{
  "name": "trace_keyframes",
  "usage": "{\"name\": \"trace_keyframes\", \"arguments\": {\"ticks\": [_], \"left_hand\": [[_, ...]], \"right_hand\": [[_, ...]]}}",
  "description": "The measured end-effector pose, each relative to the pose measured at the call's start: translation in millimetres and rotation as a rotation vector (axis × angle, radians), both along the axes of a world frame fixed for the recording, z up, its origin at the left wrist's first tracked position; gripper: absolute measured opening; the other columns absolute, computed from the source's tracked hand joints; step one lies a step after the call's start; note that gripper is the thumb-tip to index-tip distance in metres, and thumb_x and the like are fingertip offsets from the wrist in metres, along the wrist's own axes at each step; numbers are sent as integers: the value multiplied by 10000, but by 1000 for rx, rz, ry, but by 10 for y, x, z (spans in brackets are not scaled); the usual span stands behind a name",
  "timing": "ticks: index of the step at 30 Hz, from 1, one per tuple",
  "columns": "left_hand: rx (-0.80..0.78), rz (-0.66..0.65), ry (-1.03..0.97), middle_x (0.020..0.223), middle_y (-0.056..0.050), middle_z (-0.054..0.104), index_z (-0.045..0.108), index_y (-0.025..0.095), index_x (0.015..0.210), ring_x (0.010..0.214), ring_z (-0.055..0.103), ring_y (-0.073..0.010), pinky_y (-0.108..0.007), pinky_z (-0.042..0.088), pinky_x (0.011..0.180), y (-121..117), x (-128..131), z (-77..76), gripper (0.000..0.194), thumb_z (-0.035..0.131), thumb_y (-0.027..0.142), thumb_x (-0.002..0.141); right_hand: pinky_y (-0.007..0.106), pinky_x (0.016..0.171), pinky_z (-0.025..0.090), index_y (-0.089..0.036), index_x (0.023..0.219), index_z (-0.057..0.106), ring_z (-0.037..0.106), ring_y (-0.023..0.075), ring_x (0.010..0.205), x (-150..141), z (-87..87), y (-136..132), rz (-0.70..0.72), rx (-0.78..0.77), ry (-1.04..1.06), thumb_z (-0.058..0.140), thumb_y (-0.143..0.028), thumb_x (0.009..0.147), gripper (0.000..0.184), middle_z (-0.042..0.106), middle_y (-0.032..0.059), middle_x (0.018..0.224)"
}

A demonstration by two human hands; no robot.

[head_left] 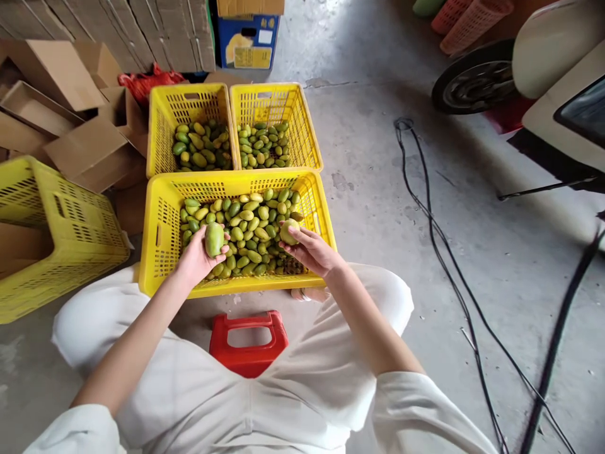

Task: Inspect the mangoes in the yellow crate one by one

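The left grip (197, 255) is closed lightly around a pale green fruit (214, 239), which stands on end in the upturned palm with the fingers wrapped round its right side; the right grip (314, 252) holds a yellow-green fruit (290, 232), its thumb along the near side. Both fruits are above the near yellow crate (255, 287), over the loose fruit (253, 224) that covers most of its bottom, and well apart from each other, one left of the middle and one to the right. That low position looks like the right one to work from — anything that slips would drop only onto the pile, not onto the concrete floor (359, 195). The left palm makes a good cradle, leaving the upper face of the fruit open to view; rolling it with the fingertips should show the rest of the skin without squeezing. The right grip covers more of its fruit, so easing the thumb aside would help in looking it over. A soft hold is probably best for both, since firm pressure at one spot could bruise ripe flesh. The far-left crate (155, 135) and the far-right crate (302, 135) sit just beyond the near one, each with fruit inside, so any reach that way calls for lifting clear of the rims — and setting down gently rather than tossing.
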State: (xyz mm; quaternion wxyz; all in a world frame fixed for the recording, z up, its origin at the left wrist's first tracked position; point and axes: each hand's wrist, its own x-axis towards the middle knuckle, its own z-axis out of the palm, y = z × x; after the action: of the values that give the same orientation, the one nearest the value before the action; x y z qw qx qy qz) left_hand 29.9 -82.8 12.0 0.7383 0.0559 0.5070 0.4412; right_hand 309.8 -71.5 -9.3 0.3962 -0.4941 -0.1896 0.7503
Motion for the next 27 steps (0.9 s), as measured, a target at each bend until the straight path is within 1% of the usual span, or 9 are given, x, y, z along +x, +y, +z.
{"name": "trace_keyframes", "arguments": {"ticks": [3,8,11,13,17,20,22,24,27], "left_hand": [[26,-5,21,921,-114,783,736,150,1007,687,678,-184,-253,516,535,33,-39,48,265,508,273,1058],[99,66,95,1135,-90,837,754,198,1081,993,789,-199,-299,651,864,55,-56,123,139,643,160,1006],[127,64,133,1200,-78,832,753,213,1105,1165,784,-204,-312,644,1000,121,-83,64,135,707,144,998],[123,52,164,1162,-84,826,756,203,1129,1172,781,-206,-303,637,1019,182,-107,-11,160,763,153,978],[98,113,198,1051,-77,795,756,177,1077,1068,772,-193,-250,634,935,271,-128,-124,221,889,192,901],[75,146,178,1059,-80,783,772,175,1099,994,751,-182,-256,645,877,283,-116,-118,166,816,304,1005],[46,132,148,975,-66,752,779,183,1107,888,723,-170,-266,656,826,283,-108,-79,233,691,398,1098],[24,91,100,866,-49,697,779,188,1096,759,679,-155,-235,630,688,290,-109,-28,329,620,474,1128],[30,-1,14,815,-49,669,778,162,1114,592,595,-132,-186,441,425,309,-120,54,363,615,486,1099]], "right_hand": [[222,665,655,-222,1047,739,730,134,736,70,1,134,32,20,-30,1012,-351,827,374,821,29,968],[197,479,495,-208,976,723,608,115,597,122,-79,309,10,-26,-27,922,-571,908,419,752,17,788],[176,417,432,-216,877,692,565,101,544,82,-45,318,2,-94,3,897,-603,921,440,691,-10,695],[174,436,485,-218,888,704,609,105,567,43,22,319,-10,-92,23,941,-526,898,388,727,-6,738],[226,660,683,-208,970,753,739,146,720,-22,160,373,-7,-25,58,988,-342,855,294,818,35,904],[293,814,732,-207,976,749,793,180,849,-44,211,427,-8,27,67,992,-296,831,296,821,31,941],[308,809,731,-213,1009,754,798,188,862,-42,224,445,-4,49,63,970,-295,833,290,804,17,926],[274,734,700,-218,1089,769,779,176,817,-28,230,448,15,64,43,936,-299,850,303,780,5,909],[208,590,588,-245,1142,745,693,123,698,-1,233,430,10,105,5,963,-311,823,392,750,-23,898]]}}
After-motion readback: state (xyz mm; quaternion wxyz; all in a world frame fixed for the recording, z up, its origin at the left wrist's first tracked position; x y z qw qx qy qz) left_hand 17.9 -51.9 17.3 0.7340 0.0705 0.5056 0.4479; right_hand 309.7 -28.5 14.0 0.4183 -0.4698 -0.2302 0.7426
